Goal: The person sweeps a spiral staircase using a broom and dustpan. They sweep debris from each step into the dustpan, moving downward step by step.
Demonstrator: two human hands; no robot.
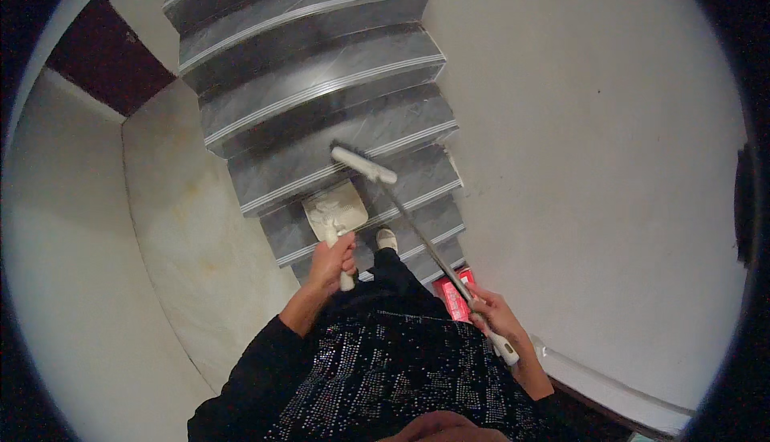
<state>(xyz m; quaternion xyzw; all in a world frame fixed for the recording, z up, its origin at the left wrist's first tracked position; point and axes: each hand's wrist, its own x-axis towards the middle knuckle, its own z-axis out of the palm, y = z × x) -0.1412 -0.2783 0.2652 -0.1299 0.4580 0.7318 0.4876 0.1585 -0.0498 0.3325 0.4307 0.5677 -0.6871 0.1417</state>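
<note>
My left hand (334, 261) is closed around the white handle of a dustpan (337, 206). The pan lies over a grey stair tread, against or close to the riser above it; some pale marks or debris show inside, too blurred to name. My right hand (493, 315) grips the long metal handle of a broom (430, 243), near its white end grip. The broom's white head (364, 164), with dark bristles, is one step above the pan, slanting across the striped stair nosing. Its bristles are partly hidden under the head.
A grey tiled staircase (325, 84) with pale striped nosings rises ahead. A plain wall (577, 159) borders it on the right, another pale wall (174, 189) on the left. My shoe (387, 238) stands on a lower step. A red box (451, 297) with writing sits beside the right wall.
</note>
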